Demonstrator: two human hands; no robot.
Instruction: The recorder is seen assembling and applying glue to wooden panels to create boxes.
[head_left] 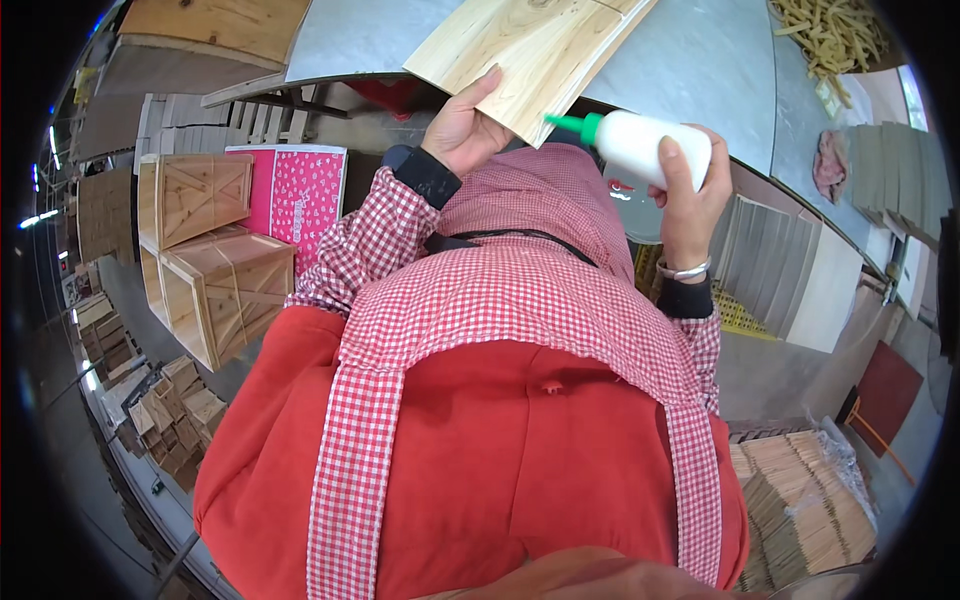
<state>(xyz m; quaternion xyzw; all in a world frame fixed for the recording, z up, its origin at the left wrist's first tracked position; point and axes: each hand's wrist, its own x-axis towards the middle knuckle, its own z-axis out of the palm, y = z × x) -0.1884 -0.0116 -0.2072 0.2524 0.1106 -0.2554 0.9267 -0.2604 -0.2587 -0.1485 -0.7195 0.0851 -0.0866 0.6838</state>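
Observation:
My left hand (468, 125) grips the near left edge of a pale wooden board (520, 60), thumb on top and fingers beneath. The board reaches over the table's near edge, tilted in view, with its far end cut off by the picture's top. In my right hand (692, 190) is a white squeeze bottle (645, 145) with a green cap and a narrow green nozzle. The bottle lies nearly level, and its nozzle tip is at the board's near right edge; whether it touches, I cannot tell. A whitish line runs along that edge.
A grey-topped table (700, 70) spans the far side. On its right lie a heap of thin wooden strips (830, 40) and a pinkish cloth (830, 165). Wooden crates (230, 290) stand at left beside a pink patterned panel (308, 200). Stacked boards (810, 500) are at lower right.

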